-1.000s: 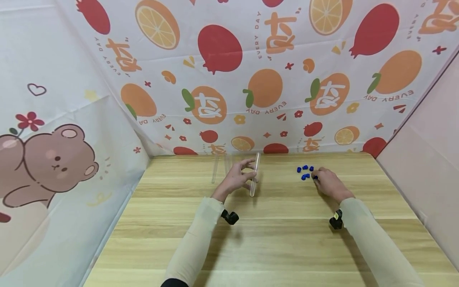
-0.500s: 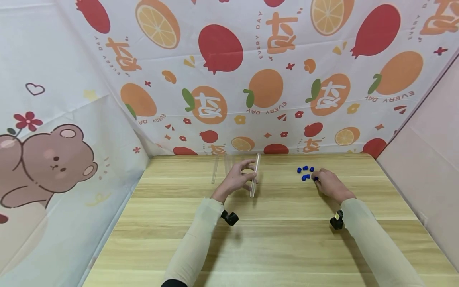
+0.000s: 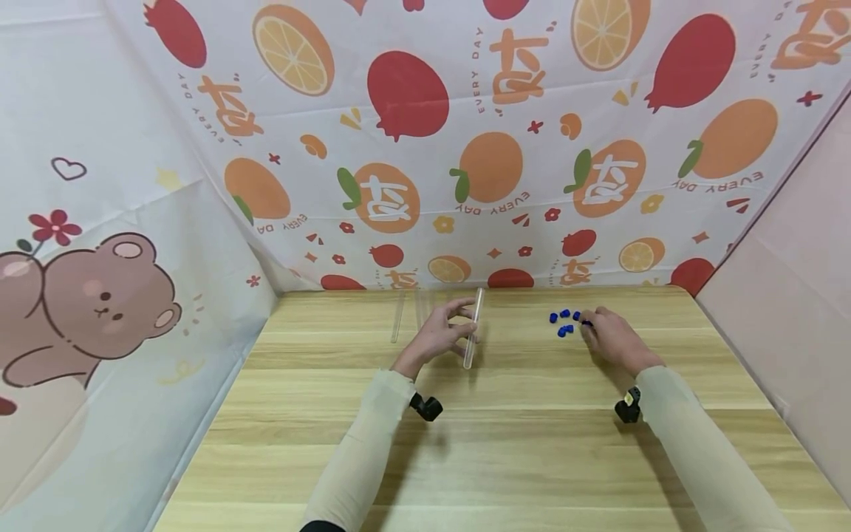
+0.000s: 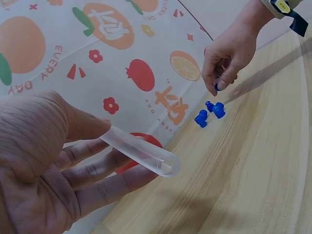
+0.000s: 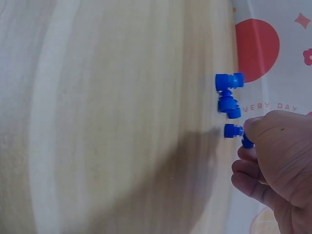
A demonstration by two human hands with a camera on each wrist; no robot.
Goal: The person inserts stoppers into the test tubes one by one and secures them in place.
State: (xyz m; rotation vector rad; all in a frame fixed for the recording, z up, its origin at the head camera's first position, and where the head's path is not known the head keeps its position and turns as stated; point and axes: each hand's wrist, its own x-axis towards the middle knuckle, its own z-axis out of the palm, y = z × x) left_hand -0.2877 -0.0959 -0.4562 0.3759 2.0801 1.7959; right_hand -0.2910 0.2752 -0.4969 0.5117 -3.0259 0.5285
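Observation:
My left hand point(image 3: 439, 332) holds a clear tube point(image 3: 474, 329) between thumb and fingers, tilted above the table; in the left wrist view the tube's round end point(image 4: 168, 165) faces the camera. My right hand point(image 3: 613, 340) pinches a small blue cap point(image 5: 247, 142) between thumb and fingertips, at the right of the other caps. Several blue caps point(image 3: 565, 313) lie in a loose group on the table just left of that hand. In the right wrist view they are stacked in a row along the view, one cap point(image 5: 232, 130) nearest the fingertips.
More clear tubes lie behind and left of my left hand, one tube point(image 3: 397, 318) farthest left. The wooden table point(image 3: 505, 458) meets a fruit-patterned cloth point(image 3: 425, 148) at its back edge. A bear-printed cloth point(image 3: 113, 295) hangs at the left.
My right hand has shifted slightly up and right, the blue cap in its fingers. The left hand and its tube stay nearly where they were.

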